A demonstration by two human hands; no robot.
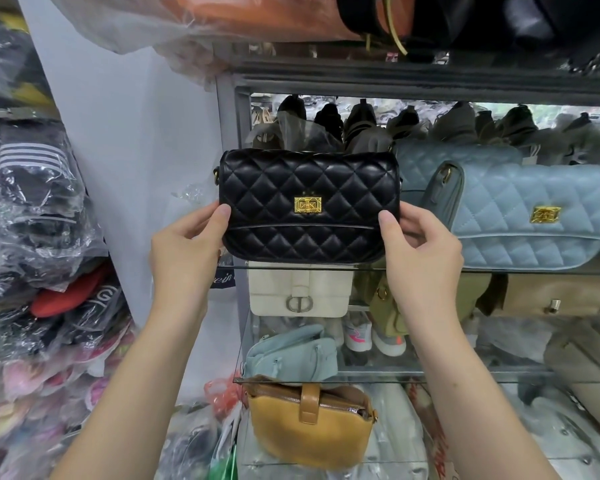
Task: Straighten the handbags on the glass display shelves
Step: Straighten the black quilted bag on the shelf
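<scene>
At centre frame, the left hand (187,244) pinches the left end of the black quilted handbag (309,206) and the right hand (420,247) grips its right end, apparently squaring it on the glass shelf (499,271) beside the tilted blue quilted handbag (534,216).
</scene>
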